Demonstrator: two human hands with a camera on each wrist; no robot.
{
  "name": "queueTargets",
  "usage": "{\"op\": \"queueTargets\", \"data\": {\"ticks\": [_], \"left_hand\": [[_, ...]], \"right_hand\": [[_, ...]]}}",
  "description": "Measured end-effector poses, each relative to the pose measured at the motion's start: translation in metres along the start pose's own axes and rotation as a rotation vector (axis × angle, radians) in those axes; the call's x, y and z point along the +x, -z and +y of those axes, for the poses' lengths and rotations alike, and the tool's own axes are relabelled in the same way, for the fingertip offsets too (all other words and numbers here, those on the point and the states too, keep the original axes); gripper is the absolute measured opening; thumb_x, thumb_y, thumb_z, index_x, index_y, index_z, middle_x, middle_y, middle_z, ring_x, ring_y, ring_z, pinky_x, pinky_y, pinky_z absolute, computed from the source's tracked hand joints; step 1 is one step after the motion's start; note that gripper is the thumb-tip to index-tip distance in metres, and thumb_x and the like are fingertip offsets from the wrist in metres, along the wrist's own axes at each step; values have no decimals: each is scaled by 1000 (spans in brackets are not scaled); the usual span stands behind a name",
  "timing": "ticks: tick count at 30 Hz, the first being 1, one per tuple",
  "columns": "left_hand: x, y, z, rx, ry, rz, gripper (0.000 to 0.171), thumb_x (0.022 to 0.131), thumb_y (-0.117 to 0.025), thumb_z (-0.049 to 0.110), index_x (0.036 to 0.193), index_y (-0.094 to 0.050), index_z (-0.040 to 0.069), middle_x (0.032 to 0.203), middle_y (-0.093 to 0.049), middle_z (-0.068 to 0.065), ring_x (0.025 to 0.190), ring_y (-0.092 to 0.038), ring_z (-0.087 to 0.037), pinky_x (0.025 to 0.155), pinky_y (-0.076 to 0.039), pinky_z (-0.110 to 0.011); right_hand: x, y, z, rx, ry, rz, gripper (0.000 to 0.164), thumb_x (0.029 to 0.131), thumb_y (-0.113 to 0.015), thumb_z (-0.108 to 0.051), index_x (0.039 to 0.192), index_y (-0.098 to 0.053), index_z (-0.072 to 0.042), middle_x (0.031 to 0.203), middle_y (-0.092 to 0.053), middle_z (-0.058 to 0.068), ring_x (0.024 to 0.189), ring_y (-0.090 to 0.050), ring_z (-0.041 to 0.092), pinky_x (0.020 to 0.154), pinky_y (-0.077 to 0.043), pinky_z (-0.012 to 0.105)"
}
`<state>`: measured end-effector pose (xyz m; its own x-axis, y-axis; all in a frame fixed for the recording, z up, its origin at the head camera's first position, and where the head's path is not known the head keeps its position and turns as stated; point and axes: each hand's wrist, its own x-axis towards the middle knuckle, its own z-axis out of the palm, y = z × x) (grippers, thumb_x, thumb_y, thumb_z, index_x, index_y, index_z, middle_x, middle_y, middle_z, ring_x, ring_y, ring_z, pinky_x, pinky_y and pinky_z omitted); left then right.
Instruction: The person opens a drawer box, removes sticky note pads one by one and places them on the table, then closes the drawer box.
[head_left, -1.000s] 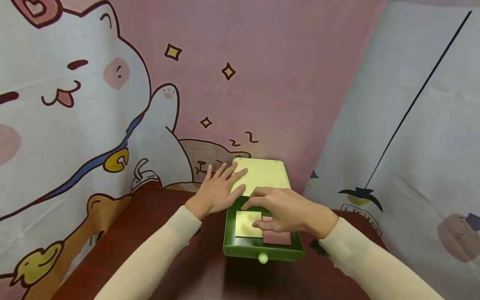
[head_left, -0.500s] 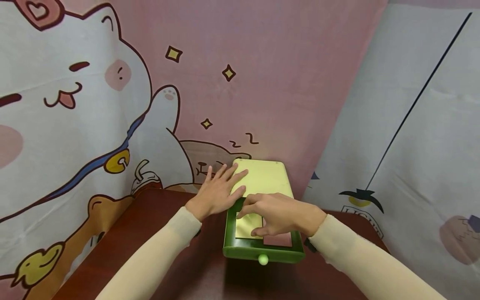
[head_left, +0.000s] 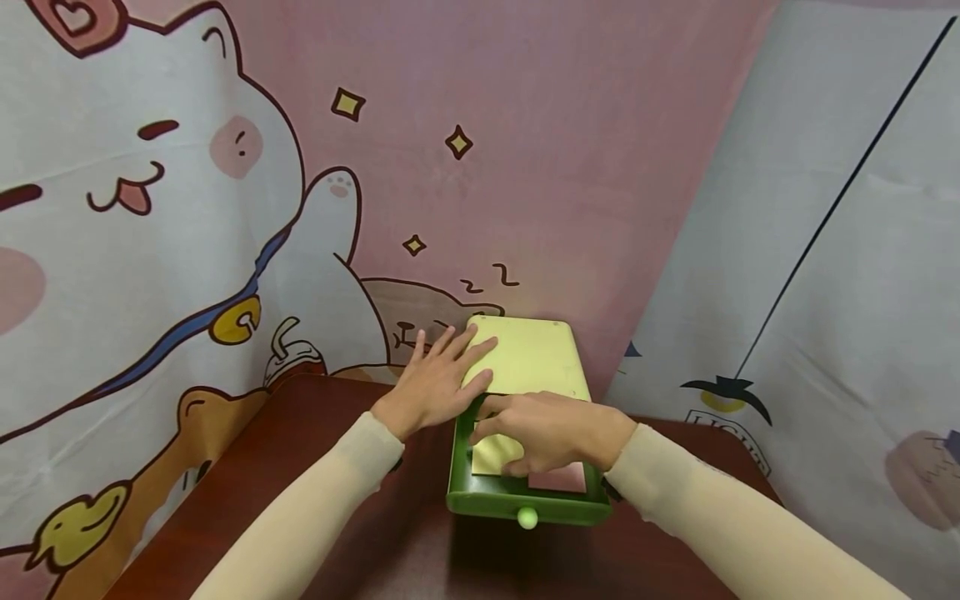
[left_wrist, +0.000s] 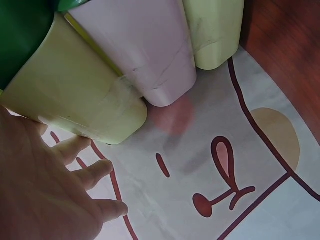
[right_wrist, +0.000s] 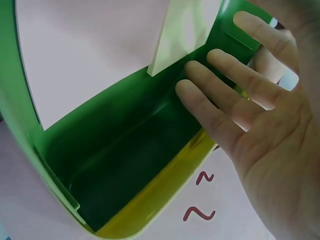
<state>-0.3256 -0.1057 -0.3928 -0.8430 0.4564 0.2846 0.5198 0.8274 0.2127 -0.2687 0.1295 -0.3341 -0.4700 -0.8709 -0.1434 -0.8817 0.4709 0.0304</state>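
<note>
A small drawer unit has a pale yellow top [head_left: 531, 354] and a green drawer [head_left: 487, 505] pulled out toward me. Inside the drawer lie a yellow square notepad [head_left: 491, 458] and a pink one [head_left: 562, 477], side by side. My left hand [head_left: 429, 387] rests with spread fingers at the top's left edge; in the left wrist view its fingers [left_wrist: 95, 175] reach along the unit's pale yellow side. Over the drawer, my right hand [head_left: 546, 427] has thumb and forefinger apart above the yellow notepad. The right wrist view shows its other fingers [right_wrist: 205, 107] stretched out, holding nothing.
A light green round knob [head_left: 527, 518] sticks out from the drawer front. Below the unit spreads a dark red-brown table [head_left: 330, 500]. A cartoon-printed cloth [head_left: 585, 167] hangs close behind the unit. Pink and yellow tiers [left_wrist: 145, 45] show on the unit's side.
My right hand has moved left and lower over the drawer, now covering part of the yellow notepad. The left hand has kept its place on the top.
</note>
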Motion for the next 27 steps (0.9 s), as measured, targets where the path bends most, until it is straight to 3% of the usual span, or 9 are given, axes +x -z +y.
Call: {"op": "queueTargets", "data": {"ticks": [8,15,27], "left_hand": [[1,2,0,4,-3,2,71,122,-24,72,187,-27,43,198,-19,-4,184,-19,-45,144,-2,-82],[1,3,0,5,5,6,72,121,-23,72,187,-27,43,198,-19,-3,184,-19,-44,144,-2,-82],[0,0,0,-4,4,1,72,121,-22,73,187,-27,44,198,-19,-2,184,-18,-44,144,-1,-82]], "right_hand": [[4,-3,-1,-50,32,-8,57,97,-99,-25,151,-79,-26,150,-73,3,130,-78,18,109,-68,37],[7,-5,-2,-99,37,2,56,96,-100,-30,149,-80,-27,144,-73,3,123,-78,16,107,-68,35],[9,-5,-6,-104,29,-30,59,97,-99,-32,152,-78,-27,152,-69,4,130,-76,19,111,-66,35]]}}
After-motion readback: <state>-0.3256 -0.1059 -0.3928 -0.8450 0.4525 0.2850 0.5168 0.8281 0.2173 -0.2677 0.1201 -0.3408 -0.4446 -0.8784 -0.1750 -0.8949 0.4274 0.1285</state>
